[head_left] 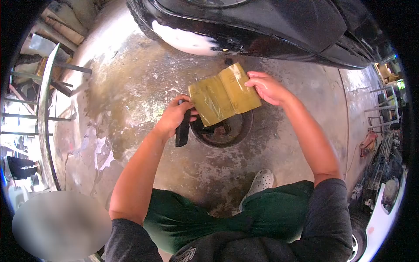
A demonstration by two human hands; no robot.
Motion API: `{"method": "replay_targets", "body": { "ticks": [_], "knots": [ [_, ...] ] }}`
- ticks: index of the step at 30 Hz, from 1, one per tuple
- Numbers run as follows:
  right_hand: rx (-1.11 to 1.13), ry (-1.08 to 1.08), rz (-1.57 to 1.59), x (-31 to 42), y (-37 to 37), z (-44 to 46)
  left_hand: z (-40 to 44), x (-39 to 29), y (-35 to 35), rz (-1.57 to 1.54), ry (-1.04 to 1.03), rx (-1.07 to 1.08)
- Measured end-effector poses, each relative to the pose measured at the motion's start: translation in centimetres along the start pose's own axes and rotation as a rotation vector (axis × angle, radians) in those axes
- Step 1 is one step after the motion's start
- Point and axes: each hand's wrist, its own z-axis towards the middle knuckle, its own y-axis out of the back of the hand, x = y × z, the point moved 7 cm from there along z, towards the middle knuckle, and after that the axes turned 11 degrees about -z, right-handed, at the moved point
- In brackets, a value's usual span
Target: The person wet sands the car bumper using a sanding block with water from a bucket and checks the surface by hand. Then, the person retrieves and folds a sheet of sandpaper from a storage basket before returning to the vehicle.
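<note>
A wet, glossy yellow-brown sheet of sandpaper (222, 96), creased down the middle with faint printing, is spread between my hands. My right hand (269, 87) pinches its right edge between thumb and fingers. At the sheet's left edge, my left hand (174, 115) is closed around a long black sanding block (183, 131), and its fingertips touch the sheet. Right below the sheet stands a round dark basin (222, 145) with water and dark objects in it, partly covered by the sheet.
Ahead is a black car body panel (279, 30) with a white patch (183, 38). A wooden-and-metal frame (46, 113) stands at left. Metal parts (377, 161) and a wheel (358, 240) are at right. The concrete floor (131, 105) is wet and stained.
</note>
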Motion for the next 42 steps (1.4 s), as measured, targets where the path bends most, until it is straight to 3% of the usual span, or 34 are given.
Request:
{"method": "replay_targets", "body": {
  "ticks": [3, 6, 9, 10, 13, 15, 17, 18, 20, 22, 29, 35, 37, 40, 42],
  "knots": [
    [0.065, -0.018, -0.139, -0.5, -0.6, 0.1, 0.4, 0.7, -0.9, -0.020, 0.003, 0.137],
    [0.241, -0.146, -0.518, -0.7, -2.6, -0.7, -2.5, 0.6, -4.0, 0.513, 0.176, 0.211],
    [0.254, -0.266, -0.874, -3.4, -4.9, 1.2, -3.4, -2.9, -4.9, 1.209, -0.243, 0.072],
    [0.226, -0.132, -1.040, -3.2, -6.0, 2.5, -3.4, -4.1, -4.3, 1.067, -0.358, 0.008],
    [0.203, 0.178, -1.364, -6.3, -10.3, 8.3, -2.9, -5.3, -2.2, 0.868, -0.318, -0.125],
    [0.397, 0.128, -1.692, -12.2, -12.5, 13.3, -3.4, -5.6, -2.6, 0.927, -0.405, -0.140],
    [0.216, -0.020, -1.391, -13.9, -12.6, 13.8, -3.8, -5.2, -2.9, 0.984, -0.492, -0.122],
    [0.235, -0.176, -1.315, -15.1, -12.4, 13.6, -4.1, -5.2, -3.0, 1.002, -0.460, -0.108],
    [0.394, -0.105, -1.485, -16.2, -13.9, 13.0, -4.0, -4.6, -2.3, 1.014, -0.448, -0.117],
    [0.458, -0.174, -1.605, -18.1, -14.9, 14.3, -4.3, -4.8, -1.7, 1.028, -0.451, -0.127],
    [0.520, -0.346, -1.664, -21.1, -15.4, 16.3, -3.9, -5.2, 0.5, 1.059, -0.458, -0.176],
    [0.728, -0.491, -1.634, -22.8, -11.0, 14.1, -3.5, -4.6, 0.1, 1.141, -0.358, -0.162],
    [0.628, -0.520, -1.477, -22.9, -9.8, 14.0, -3.5, -4.5, -0.3, 1.152, -0.343, -0.159],
    [0.157, -0.436, -0.674, -21.4, -6.6, 14.5, -3.3, -4.6, -0.5, 1.150, -0.354, -0.148],
    [0.137, -0.433, -0.624, -21.6, -6.2, 15.3, -3.4, -4.5, -0.4, 1.151, -0.341, -0.139]
  ]
}}
